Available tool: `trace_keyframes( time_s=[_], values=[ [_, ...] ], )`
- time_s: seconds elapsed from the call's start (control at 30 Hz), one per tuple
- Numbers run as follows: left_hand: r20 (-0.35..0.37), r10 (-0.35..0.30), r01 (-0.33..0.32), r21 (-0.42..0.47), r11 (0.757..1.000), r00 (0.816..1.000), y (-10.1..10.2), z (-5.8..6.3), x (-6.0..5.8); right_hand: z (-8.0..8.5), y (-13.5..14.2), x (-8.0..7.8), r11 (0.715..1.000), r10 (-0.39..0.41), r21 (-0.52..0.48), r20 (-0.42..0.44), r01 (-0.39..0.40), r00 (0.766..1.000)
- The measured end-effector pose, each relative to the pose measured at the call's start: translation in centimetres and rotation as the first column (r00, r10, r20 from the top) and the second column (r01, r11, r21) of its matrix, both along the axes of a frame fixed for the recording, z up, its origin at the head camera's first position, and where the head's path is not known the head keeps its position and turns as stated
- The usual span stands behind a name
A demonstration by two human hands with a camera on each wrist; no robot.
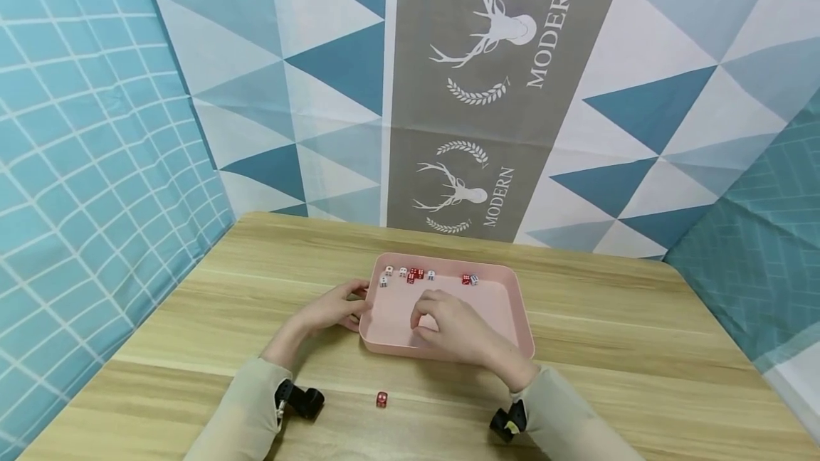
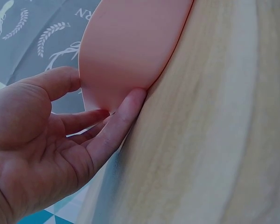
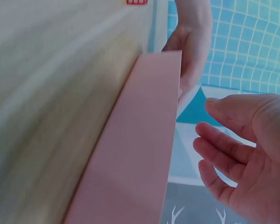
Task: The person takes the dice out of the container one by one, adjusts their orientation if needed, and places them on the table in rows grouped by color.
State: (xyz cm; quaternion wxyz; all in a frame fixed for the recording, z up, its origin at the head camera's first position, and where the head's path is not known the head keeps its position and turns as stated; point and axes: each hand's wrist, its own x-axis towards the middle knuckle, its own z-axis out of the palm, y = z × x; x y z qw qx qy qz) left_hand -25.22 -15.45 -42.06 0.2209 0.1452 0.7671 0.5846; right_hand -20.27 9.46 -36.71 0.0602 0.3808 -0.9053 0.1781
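Observation:
A shallow pink tray [image 1: 474,311] lies on the wooden table. My left hand [image 1: 333,308] holds its left side. In the left wrist view, the thumb is at the rim of the tray [image 2: 130,42] and the fingertips [image 2: 139,95] touch its outer wall low down. Over the tray's near half hovers my right hand [image 1: 458,326]. Its fingers are loosely bent with nothing between them, and the right wrist view shows a gap between thumb and fingertips [image 3: 200,145]. Several red dice [image 1: 415,274] and white dice [image 1: 388,272] lie along the tray's far side, mostly far left.
One red die [image 1: 381,400] rests on the table [image 1: 615,347] in front of the tray, between the forearms. A black camera [image 1: 306,403] is strapped to the left wrist and another camera [image 1: 502,424] to the right. Patterned cloth [image 1: 333,91] hangs behind the table.

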Motion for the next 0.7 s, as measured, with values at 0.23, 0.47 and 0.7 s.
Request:
trace_keyframes(
  time_s=[0.23,0.47,0.7],
  values=[
    [-0.003,-0.006,0.006,0.019,1.000,1.000,-0.2,-0.1,0.1,-0.2,1.0,-1.2,0.999,-0.043,0.002,0.023,0.043,0.999],
    [0.009,0.006,-0.007,0.036,0.999,1.000,-0.2,-0.1,0.3,-0.5,2.0,-2.3,0.990,-0.136,-0.017,0.069,0.137,0.988],
    [0.009,0.001,-0.001,0.037,0.999,1.000,-0.1,-0.3,0.2,-0.8,2.8,-3.4,0.979,-0.199,-0.028,0.042,0.200,0.979]
  ],
)
